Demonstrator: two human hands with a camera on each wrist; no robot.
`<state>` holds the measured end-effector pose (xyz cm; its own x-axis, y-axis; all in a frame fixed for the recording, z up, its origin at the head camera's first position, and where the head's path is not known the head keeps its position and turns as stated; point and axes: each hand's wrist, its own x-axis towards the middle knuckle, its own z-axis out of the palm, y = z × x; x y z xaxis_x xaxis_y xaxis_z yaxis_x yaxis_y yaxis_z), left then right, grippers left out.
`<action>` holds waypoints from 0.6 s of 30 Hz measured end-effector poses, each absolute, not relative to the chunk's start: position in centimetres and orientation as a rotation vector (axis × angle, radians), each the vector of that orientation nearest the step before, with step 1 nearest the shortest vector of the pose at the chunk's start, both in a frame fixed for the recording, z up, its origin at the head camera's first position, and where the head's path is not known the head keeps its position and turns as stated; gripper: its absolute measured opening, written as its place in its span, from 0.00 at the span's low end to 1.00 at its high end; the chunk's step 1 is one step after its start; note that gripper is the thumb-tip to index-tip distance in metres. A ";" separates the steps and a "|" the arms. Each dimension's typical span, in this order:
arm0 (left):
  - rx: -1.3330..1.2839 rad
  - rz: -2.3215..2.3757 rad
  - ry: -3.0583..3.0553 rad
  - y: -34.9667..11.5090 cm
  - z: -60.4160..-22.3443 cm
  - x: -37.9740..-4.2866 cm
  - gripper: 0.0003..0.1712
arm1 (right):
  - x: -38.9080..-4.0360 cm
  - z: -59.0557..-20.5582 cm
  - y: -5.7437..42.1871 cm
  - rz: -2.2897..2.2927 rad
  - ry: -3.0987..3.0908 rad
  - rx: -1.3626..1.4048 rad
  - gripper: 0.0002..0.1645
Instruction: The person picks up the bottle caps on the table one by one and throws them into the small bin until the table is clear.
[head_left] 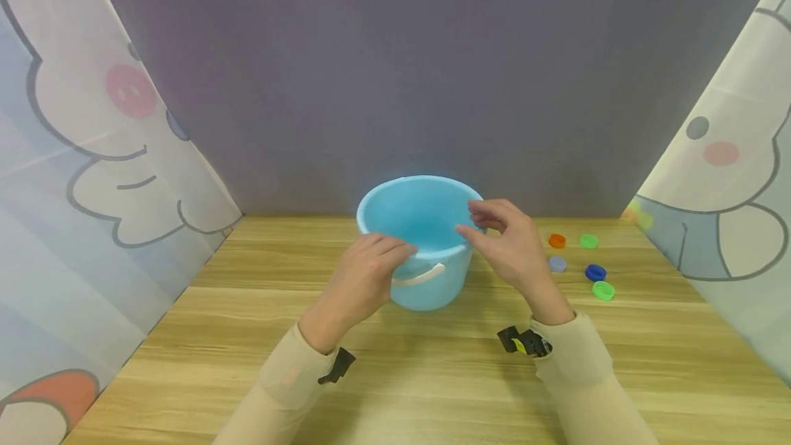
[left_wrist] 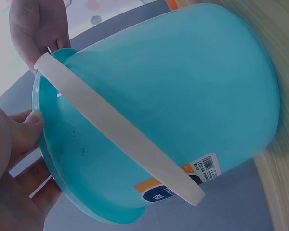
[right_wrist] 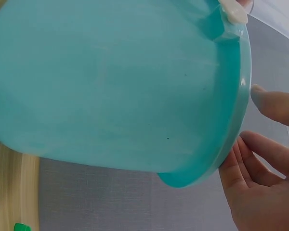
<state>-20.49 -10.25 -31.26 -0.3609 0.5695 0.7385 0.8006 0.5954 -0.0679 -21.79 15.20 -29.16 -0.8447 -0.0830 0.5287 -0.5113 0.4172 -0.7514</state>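
Note:
A light blue bucket [head_left: 441,280] with a white handle [head_left: 421,276] stands upright on the wooden table. Over its near left rim lies my left hand [head_left: 371,268]. In the left wrist view the thumb [left_wrist: 32,127] presses on the rim while the fingers go behind it, so this hand grips the edge. My right hand [head_left: 509,242] is at the right side of the rim. Its fingers [right_wrist: 260,149] touch the edge, loosely bent, and the thumb [right_wrist: 274,106] sits apart from them with its tip right at the rim. The bucket's lower inside is hidden.
Several bottle caps lie on the table to the right: orange [head_left: 557,241], pale green [head_left: 589,242], lavender [head_left: 557,264], dark blue [head_left: 596,272] and bright green [head_left: 603,290]. A grey wall [head_left: 395,74] rises behind the bucket, and cartoon-print curtains [head_left: 80,225] flank the table.

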 end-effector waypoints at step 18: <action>-1.078 -0.417 -2.075 -10.3 -31.3 -20.6 0.24 | -21.6 -28.6 15.8 1.449 -2.105 0.566 0.21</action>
<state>-20.57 -10.29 -31.25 -0.3657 0.5606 0.7430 0.8041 0.5923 -0.0511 -21.60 15.76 -28.64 -0.7782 -0.0474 0.6262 -0.6018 0.3408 -0.7222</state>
